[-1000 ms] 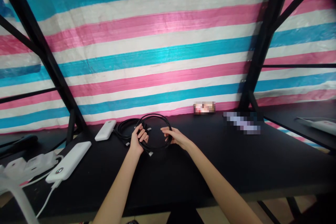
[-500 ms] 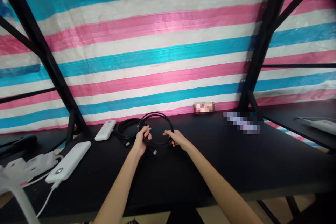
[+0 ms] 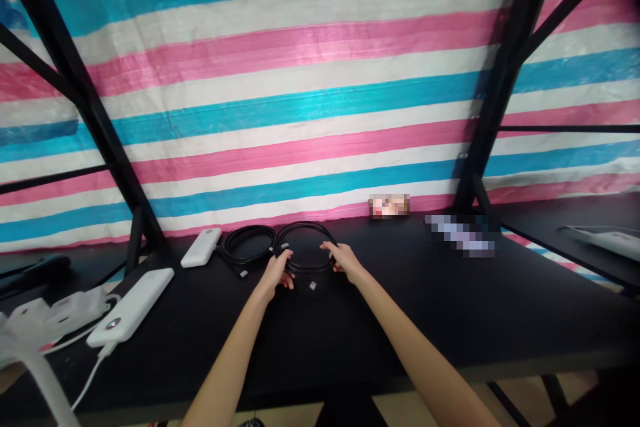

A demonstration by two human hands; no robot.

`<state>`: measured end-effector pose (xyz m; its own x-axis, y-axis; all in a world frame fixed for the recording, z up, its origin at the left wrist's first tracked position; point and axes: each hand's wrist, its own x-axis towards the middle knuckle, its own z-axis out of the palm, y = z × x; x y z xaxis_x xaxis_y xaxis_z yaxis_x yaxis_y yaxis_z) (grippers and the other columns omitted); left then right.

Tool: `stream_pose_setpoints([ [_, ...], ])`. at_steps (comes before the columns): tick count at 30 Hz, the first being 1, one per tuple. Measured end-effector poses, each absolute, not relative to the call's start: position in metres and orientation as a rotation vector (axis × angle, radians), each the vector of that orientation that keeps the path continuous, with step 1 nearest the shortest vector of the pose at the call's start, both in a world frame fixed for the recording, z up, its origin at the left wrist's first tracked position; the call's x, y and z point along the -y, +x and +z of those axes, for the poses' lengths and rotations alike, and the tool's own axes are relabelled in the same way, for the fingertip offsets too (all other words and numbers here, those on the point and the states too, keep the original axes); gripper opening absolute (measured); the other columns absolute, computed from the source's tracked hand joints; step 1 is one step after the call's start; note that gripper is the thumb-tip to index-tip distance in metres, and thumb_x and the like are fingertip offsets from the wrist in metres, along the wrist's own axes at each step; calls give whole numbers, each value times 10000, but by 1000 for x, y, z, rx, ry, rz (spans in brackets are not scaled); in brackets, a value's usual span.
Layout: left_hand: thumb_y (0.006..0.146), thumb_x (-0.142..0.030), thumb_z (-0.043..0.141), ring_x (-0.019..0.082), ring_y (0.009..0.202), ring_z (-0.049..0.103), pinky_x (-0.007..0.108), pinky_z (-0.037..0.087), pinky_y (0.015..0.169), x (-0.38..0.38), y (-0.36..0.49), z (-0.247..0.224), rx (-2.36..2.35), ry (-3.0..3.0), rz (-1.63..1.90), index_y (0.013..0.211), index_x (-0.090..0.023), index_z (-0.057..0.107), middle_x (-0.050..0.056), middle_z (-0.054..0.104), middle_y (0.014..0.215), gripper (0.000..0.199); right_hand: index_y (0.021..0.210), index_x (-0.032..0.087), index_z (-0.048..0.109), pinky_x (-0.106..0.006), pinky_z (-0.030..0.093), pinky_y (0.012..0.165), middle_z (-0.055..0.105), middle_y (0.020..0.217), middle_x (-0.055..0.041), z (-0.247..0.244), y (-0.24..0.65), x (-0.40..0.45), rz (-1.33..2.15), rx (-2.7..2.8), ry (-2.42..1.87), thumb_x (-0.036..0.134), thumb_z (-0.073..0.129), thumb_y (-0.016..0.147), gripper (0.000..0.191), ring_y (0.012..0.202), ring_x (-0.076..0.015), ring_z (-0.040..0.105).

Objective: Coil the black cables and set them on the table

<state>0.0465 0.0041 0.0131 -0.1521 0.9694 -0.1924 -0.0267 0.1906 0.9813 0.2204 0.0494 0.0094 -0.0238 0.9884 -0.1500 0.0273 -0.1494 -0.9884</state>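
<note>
Both my hands are on a coiled black cable (image 3: 306, 224) at the back middle of the black table. My left hand (image 3: 277, 272) pinches the coil's left side between thumb and fingers. On the opposite side my right hand (image 3: 345, 261) has its fingers closed round the loop. A light-coloured connector (image 3: 313, 285) hangs out from the coil at the front, between the hands. Just left of it lies a second coiled black cable (image 3: 245, 257), with its own connector (image 3: 243, 274) resting on the table.
A white power bank (image 3: 201, 247) lies beside the second coil. Nearer on the left are a larger white power bank (image 3: 133, 307) with a white cord and a white power strip (image 3: 60, 313). Two blurred items sit at the back right. Black frame posts (image 3: 493, 93) flank the striped sheet.
Both hands have shifted slightly right with the coil and lowered it toward the table. The coil now looks flatter and stands clearer of the second coil.
</note>
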Motion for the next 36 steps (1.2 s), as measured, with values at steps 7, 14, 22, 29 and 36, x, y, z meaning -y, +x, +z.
stream_pose_setpoints([
  [7, 728, -372, 554, 55, 223, 294, 167, 167, 309, -4, 45, 10, -1298, 969, 1146, 629, -180, 476, -83, 355, 309, 230, 796, 137, 604, -170, 369, 305, 511, 473, 44, 10, 221, -49, 1339, 1165, -1329, 290, 582, 754, 160, 296, -33, 323],
  [14, 736, -331, 526, 84, 286, 409, 166, 279, 351, -9, 45, 9, -1265, 817, 1150, 622, -191, 457, -93, 336, 328, 193, 765, 139, 571, -162, 386, 304, 593, 585, -3, 10, 220, -49, 1386, 1143, -1315, 276, 596, 764, 140, 336, -34, 378],
  [22, 764, -282, 500, 91, 345, 483, 150, 302, 371, -9, 45, 15, -1222, 674, 1160, 637, -191, 440, -89, 350, 349, 167, 762, 145, 526, -159, 384, 309, 589, 651, -19, 9, 218, -51, 1429, 1132, -1312, 268, 550, 803, 133, 373, -54, 480],
  [29, 768, -256, 494, 89, 332, 476, 151, 300, 359, -9, 47, 15, -1218, 648, 1168, 591, -180, 434, -85, 342, 340, 202, 714, 149, 512, -151, 357, 290, 476, 508, 41, 5, 217, -53, 1387, 1173, -1339, 283, 561, 796, 165, 330, -40, 389],
  [36, 788, -240, 457, 88, 316, 467, 155, 302, 360, -9, 49, 16, -1229, 643, 1188, 576, -182, 427, -97, 289, 313, 222, 800, 156, 505, -155, 373, 292, 465, 517, 54, 5, 214, -53, 1341, 1200, -1382, 268, 579, 779, 136, 349, -64, 454],
])
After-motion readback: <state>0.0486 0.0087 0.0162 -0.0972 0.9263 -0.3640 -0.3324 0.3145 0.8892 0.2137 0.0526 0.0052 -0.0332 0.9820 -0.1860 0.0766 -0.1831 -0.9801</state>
